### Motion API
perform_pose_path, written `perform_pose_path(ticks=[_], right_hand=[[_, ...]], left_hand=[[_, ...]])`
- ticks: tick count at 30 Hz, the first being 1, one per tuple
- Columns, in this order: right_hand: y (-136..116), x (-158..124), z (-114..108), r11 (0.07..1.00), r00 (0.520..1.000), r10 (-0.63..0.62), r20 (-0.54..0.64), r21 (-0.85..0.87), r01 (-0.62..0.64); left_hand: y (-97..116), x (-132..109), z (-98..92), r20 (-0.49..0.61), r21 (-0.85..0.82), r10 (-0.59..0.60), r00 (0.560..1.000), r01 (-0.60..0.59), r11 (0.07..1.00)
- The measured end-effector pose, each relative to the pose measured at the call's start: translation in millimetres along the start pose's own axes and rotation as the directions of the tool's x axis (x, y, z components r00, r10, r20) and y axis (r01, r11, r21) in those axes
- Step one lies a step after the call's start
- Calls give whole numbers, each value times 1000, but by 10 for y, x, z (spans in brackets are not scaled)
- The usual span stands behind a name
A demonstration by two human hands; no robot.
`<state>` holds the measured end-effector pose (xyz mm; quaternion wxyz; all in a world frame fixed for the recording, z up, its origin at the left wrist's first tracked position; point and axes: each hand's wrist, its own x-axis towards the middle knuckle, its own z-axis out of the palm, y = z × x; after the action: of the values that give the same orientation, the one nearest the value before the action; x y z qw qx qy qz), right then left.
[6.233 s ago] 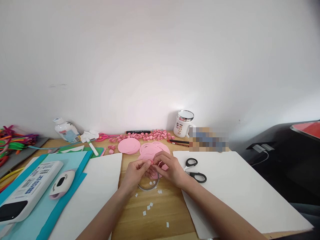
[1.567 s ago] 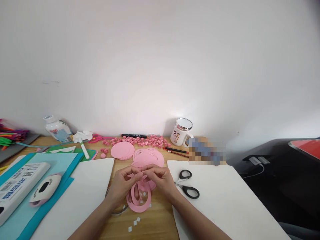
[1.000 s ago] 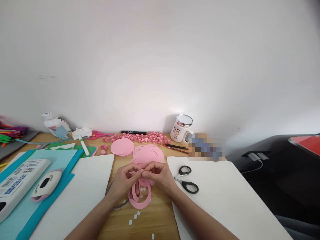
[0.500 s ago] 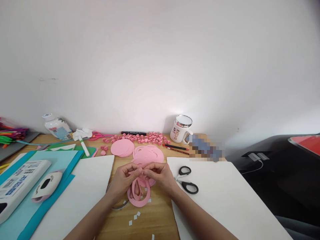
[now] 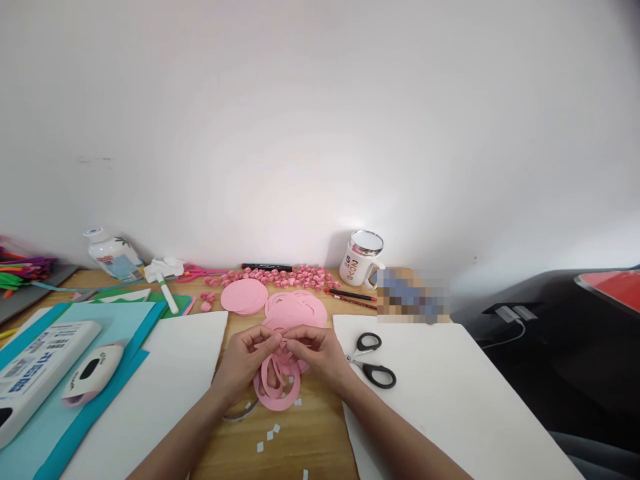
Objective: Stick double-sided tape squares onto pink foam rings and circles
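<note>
Both hands meet over the wooden table, thumbs and index fingers pinched close together. My left hand (image 5: 246,357) is closed on a pink paper strip (image 5: 277,400), which hangs below the fingers in curled loops. My right hand (image 5: 320,355) is closed on the upper end of the same strip, its fingertips nearly touching the left ones. The exact spot of the pinch is partly hidden by the fingers. Just beyond the hands lie pink paper pieces with curved cuts (image 5: 297,310) and a stack of pink paper discs (image 5: 245,297).
Many small rolled pink paper pieces (image 5: 280,277) line the back, near a white mug (image 5: 361,260). Black-handled scissors (image 5: 373,363) rest on white paper at right. A glue tape dispenser (image 5: 93,375) and a white box (image 5: 45,373) lie on blue sheets at left.
The hands stay nearly in place, with slight finger movement at the pinch. The hanging paper loops have risen very slightly.
</note>
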<state>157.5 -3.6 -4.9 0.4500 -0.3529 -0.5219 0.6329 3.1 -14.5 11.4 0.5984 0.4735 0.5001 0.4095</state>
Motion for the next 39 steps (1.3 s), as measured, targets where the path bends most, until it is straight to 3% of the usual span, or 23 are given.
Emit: perform_pose_path(ticks=[7,29,39], right_hand=[[24,8,-1,999,1000,8,-22,48,-7],[10,-2,31,998,999,-37,-14,-42,36],[16,0,29,999,996,-54,-78,-11,53]], left_hand=[[-31,-4,0,22,0,-2,1000,2,1000],[-12,1,9,25,7,-6,1000,6,1000],[15,-23,39,79,-33,-20,997,22,999]])
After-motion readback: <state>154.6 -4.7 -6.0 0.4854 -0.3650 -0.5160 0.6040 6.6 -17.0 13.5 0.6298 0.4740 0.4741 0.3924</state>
